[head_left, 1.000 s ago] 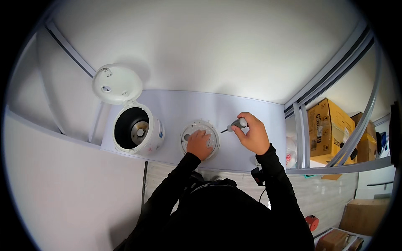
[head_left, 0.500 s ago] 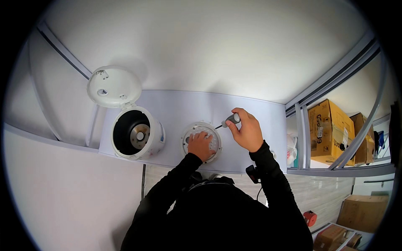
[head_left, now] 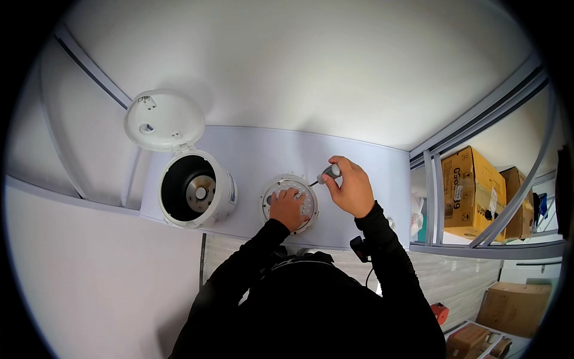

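My right hand [head_left: 354, 188] grips the grey handle of a screwdriver [head_left: 332, 172]. Its thin dark shaft points left and down, the tip at or just by the upper right rim of a round white rice cooker part [head_left: 307, 209]. This part lies flat on the table, with a perforated pale disc in its middle. On top of it rests my left hand [head_left: 286, 208], fingers spread and hiding some of its surface. To the left stands a white rice cooker [head_left: 218, 206], its lid [head_left: 164, 122] swung up; a round metal plate shows inside the dark cavity.
The pale table [head_left: 353, 146] meets a wall at the back. Beyond its right end are grey metal frame bars [head_left: 430, 197], a yellow-brown cardboard box [head_left: 469, 191] and a plastic bag [head_left: 417, 215]. A small white item [head_left: 391, 222] sits near the right front edge.
The screwdriver has shifted very slightly, its tip closer to the round part's rim. My left hand stays spread on the part. The whole view has moved a little.
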Demonstrator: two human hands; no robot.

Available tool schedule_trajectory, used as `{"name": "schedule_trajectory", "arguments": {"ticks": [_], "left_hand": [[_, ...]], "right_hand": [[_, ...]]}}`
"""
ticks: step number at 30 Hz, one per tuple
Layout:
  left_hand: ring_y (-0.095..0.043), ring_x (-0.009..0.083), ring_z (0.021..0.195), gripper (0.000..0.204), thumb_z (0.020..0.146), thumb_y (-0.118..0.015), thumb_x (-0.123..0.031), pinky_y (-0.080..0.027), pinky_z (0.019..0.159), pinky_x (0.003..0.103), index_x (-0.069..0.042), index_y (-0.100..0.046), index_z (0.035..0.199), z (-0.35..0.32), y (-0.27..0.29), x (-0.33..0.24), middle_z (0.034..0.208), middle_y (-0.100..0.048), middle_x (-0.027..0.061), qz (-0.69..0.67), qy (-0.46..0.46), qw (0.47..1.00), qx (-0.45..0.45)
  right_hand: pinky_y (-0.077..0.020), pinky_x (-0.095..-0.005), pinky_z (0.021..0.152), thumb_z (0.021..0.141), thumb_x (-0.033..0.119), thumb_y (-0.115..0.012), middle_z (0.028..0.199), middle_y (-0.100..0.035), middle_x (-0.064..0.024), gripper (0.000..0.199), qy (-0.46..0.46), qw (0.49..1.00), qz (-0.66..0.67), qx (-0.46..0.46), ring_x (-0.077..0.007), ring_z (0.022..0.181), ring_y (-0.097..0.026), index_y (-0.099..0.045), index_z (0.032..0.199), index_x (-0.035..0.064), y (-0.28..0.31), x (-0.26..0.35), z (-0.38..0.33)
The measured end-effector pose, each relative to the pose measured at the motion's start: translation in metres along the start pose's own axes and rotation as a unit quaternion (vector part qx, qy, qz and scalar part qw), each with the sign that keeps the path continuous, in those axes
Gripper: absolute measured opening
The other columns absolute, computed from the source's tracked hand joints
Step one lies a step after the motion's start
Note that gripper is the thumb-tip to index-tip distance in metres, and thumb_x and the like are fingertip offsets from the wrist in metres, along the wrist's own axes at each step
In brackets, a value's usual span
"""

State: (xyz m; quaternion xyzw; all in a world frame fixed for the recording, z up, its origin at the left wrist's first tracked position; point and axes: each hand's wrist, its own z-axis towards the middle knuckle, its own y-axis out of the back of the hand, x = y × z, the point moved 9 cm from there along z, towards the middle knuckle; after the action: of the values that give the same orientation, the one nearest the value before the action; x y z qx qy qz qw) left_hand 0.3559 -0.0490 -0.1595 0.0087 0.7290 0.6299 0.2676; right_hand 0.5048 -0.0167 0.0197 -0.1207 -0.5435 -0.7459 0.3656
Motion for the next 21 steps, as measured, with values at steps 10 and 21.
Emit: {"name": "schedule_trajectory", "arguments": {"ticks": [10, 21], "left_hand": [[-0.053, 0.0286, 0.128, 0.072, 0.072, -0.087, -0.048, -0.036, 0.111, 0.055, -0.017, -0.069, 0.134, -0.001, 0.002, 0.001, 0.135, -0.060, 0.0066, -0.002, -0.008, 1.000, -0.012], [-0.048, 0.0279, 0.133, 0.073, 0.072, -0.087, -0.047, -0.033, 0.114, 0.061, -0.019, -0.066, 0.137, -0.001, -0.001, 0.001, 0.135, -0.056, 0.0041, -0.004, -0.002, 1.000, 0.006]], "right_hand": [[-0.0531, -0.0469, 0.077, 0.087, 0.013, -0.077, 0.096, -0.070, -0.0170, 0.035, 0.018, 1.000, 0.007, -0.005, -0.0404, 0.086, -0.068, -0.060, 0.116, 0.0028, -0.005, -0.001, -0.001], [-0.0517, -0.0377, 0.063, 0.086, 0.035, -0.083, 0.076, -0.069, -0.0066, 0.041, 0.050, 0.985, -0.160, 0.037, -0.0292, 0.072, -0.069, -0.064, 0.110, 0.0079, -0.015, 0.014, 0.015]]}}
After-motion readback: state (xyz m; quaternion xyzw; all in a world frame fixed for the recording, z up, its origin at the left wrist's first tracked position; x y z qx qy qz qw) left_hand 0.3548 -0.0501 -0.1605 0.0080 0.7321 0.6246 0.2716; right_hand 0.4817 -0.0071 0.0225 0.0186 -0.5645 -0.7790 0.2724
